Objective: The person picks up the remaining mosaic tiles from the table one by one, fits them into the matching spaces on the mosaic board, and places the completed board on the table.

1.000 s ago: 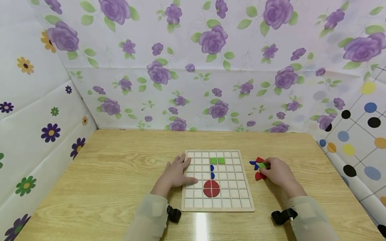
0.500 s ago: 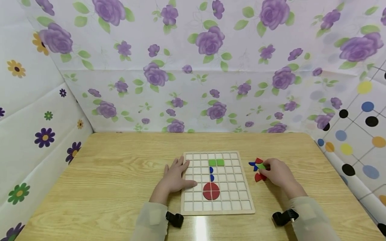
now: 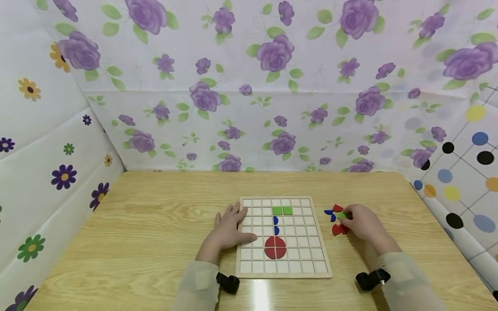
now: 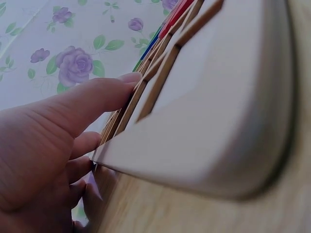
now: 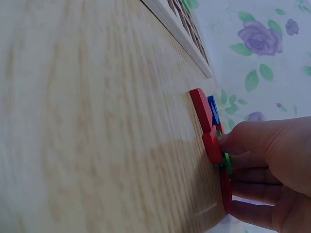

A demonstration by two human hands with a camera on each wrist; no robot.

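Surface finishes: wood board and worktop, coloured pieces, printed sheeting.
Worktop (image 3: 155, 242): wood-look, streaked grain, smooth, semi-gloss, with a bright reflection near the board. Gridded board (image 3: 294, 242): pale wood, smooth, matt; its ribs look like bare wood in the left wrist view. Red pieces (image 5: 199, 107), blue pieces (image 5: 213, 110), green piece (image 5: 226, 162): smooth, evenly coloured; painted wood or plastic, cannot tell. Floral backdrop (image 3: 249, 129): thin, cloth-like, matt, creased. Sleeves (image 3: 198, 280): thin fabric, dull, wrinkled. Black wrist units (image 3: 228, 283): hard, plastic-looking, low sheen.
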